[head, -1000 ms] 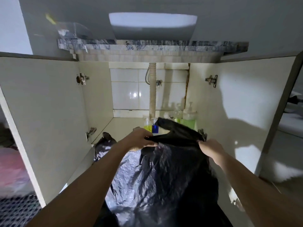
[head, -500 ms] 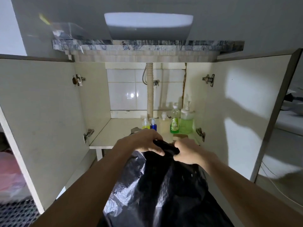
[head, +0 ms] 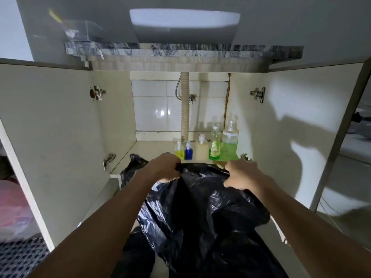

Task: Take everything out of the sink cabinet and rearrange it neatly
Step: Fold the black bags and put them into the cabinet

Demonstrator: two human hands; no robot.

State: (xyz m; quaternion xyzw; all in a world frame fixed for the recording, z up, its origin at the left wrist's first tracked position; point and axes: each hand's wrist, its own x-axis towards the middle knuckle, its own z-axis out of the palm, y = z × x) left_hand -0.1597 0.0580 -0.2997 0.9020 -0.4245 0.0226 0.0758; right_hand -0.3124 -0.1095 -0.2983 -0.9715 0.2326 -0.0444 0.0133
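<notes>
A large black plastic bag (head: pixel 200 213) hangs in front of the open sink cabinet (head: pixel 156 149). My left hand (head: pixel 162 167) grips its top edge on the left, and my right hand (head: pixel 241 174) grips the same edge on the right, stretching it between them. At the back right of the cabinet floor stand a yellow bottle (head: pixel 179 150), a small blue bottle (head: pixel 188 151), a small white bottle (head: pixel 201 139), a green dish-soap bottle (head: pixel 214 145) and a clear pump bottle (head: pixel 229 141) of green liquid. More black plastic (head: pixel 133 167) lies on the shelf edge at left.
Both cabinet doors (head: pixel 50 137) (head: pixel 301 127) stand wide open to either side. A corrugated drain pipe (head: pixel 184 107) runs down the tiled back wall. The basin (head: pixel 184 23) sits on the stone counter above. A pink bag (head: pixel 12 207) lies at far left.
My hands were together at the bag's top half a second ago; now they have pulled apart, spreading the edge. The bag's left flap shows on the shelf again.
</notes>
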